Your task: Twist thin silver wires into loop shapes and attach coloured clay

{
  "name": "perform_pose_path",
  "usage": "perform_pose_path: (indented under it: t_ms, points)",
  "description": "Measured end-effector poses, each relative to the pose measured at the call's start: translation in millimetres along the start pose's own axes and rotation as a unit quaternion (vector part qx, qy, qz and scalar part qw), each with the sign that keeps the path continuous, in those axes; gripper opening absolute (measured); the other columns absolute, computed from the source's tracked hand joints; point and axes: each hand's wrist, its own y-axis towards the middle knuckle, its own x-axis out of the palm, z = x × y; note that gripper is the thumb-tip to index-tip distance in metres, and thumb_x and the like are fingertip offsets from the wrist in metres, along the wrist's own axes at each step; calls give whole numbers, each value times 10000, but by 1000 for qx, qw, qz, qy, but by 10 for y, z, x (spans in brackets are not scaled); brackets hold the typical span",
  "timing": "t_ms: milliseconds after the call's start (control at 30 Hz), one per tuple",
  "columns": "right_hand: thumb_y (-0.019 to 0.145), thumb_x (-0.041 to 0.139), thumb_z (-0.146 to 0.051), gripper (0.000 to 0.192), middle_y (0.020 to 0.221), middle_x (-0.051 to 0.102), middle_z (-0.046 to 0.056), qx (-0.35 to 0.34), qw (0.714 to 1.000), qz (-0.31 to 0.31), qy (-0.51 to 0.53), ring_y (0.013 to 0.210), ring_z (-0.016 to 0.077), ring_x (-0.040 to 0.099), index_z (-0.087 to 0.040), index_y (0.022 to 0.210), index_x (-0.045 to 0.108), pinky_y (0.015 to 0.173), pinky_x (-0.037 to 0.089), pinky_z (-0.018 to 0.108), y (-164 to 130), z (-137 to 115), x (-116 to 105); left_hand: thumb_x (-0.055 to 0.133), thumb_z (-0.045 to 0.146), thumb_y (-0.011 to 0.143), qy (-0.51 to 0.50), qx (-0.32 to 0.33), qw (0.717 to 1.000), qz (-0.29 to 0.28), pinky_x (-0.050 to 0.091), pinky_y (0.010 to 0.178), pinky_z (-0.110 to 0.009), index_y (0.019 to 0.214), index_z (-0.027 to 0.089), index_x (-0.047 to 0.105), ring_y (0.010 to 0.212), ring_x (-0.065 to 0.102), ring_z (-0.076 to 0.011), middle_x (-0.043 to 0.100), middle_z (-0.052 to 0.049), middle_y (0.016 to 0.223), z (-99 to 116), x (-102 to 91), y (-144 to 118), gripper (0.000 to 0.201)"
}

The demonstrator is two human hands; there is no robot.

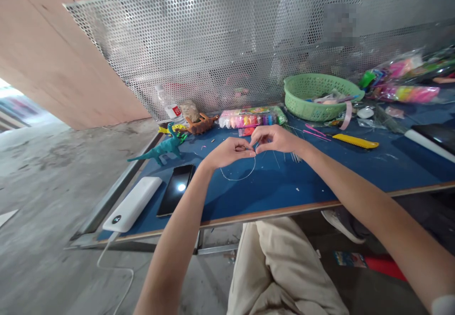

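Observation:
Above the blue tabletop (227,203), my left hand (229,152) and my right hand (277,139) meet fingertip to fingertip. Both are closed in a pinch on a thin pale wire (239,179). The wire bows down in a loose loop below my left hand; its ends are hidden among the fingers. Several thin straight wires (295,157) lie on the table under my right wrist. Behind the hands sits a pack of coloured modelling clay (245,119). Pink modelling tools (316,134) and a yellow utility knife (357,141) lie to the right.
A teal dinosaur figure (159,151), a phone (175,192) and a white power bank (134,202) with a cable are at left. A brown figure (201,125) and a bottle (165,103) stand behind. A green basket (300,108) stands before the perforated metal panel (199,45).

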Motion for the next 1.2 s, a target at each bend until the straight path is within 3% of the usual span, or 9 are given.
perform_pose_path:
  t_ms: [133, 300, 467, 567, 667, 833, 967, 1100, 1200]
  points:
    - [797, 849, -480, 712, 1295, 658, 114, -44, 970, 97, -217, 980, 238, 606, -246, 1414, 583, 888, 478, 408, -69, -175, -235, 702, 477, 892, 107, 13, 994, 3, 346, 614, -242, 912, 157, 755, 625, 464, -106, 575, 10, 683, -54, -56, 12, 325]
    - [953, 678, -335, 325, 1320, 679, 76, -130, 872, -45, -470, 1304, 334, 503, -271, 1272, 675, 1126, 298, 554, -162, -251, -238, 702, 452, 891, 162, 32, 986, 4, 333, 626, -240, 934, 162, 757, 632, 446, -107, 552, 20, 697, -167, 43, 68, 299]
    - [1036, 535, -260, 217, 1034, 751, 83, -146, 830, -104, -528, 1069, 267, 612, -218, 1071, 745, 1018, 409, 464, -200, -46, 21, 702, 508, 887, 209, 26, 978, -4, 357, 654, -250, 980, 178, 766, 667, 516, -128, 635, -9, 761, -229, 122, 166, 349]
    - [1046, 534, -264, 244, 908, 757, 92, -110, 839, -110, -522, 883, 238, 630, -175, 1082, 758, 832, 462, 386, -230, 199, 96, 679, 607, 881, 282, 6, 959, 28, 435, 763, -296, 1066, 186, 752, 815, 625, -194, 712, -65, 918, -270, 165, 184, 465]
    - [1025, 588, -261, 231, 954, 782, 102, -75, 872, -108, -471, 881, 234, 655, -154, 1111, 773, 798, 465, 358, -275, 431, 81, 637, 668, 888, 363, 32, 927, 84, 405, 1069, -429, 1370, 158, 620, 1259, 585, -332, 639, -175, 1368, -298, 249, 78, 702]
    - [1015, 622, -326, 235, 966, 798, 80, -19, 885, -94, -457, 889, 235, 656, -207, 1120, 795, 795, 407, 361, -304, 511, 9, 544, 738, 907, 360, 26, 932, -26, 97, 1292, -502, 1637, 195, 279, 1592, 219, -354, 293, -167, 1699, -402, 397, -226, 948]
    - [1016, 625, -340, 215, 965, 809, 51, -6, 888, -86, -452, 879, 223, 639, -228, 1037, 808, 793, 349, 366, -278, 432, 35, 570, 640, 945, 313, 3, 949, 41, 216, 1265, -533, 1574, 187, 395, 1532, 340, -359, 361, -182, 1654, -495, 400, -221, 795]
    - [1041, 579, -354, 262, 920, 800, 60, -5, 877, -47, -478, 855, 229, 612, -219, 1037, 803, 774, 321, 382, -274, 389, 58, 554, 387, 1004, 256, 39, 949, 182, 452, 1095, -425, 1170, 172, 715, 1179, 624, -265, 681, -136, 1258, -445, 398, -75, 316]
    - [1071, 500, -343, 330, 883, 778, 94, -33, 861, -20, -507, 870, 251, 587, -205, 1055, 798, 776, 316, 401, -281, 347, 50, 568, 321, 989, 191, -9, 964, 185, 522, 931, -376, 1072, 175, 757, 919, 680, -220, 754, -100, 1050, -388, 442, -10, 253]
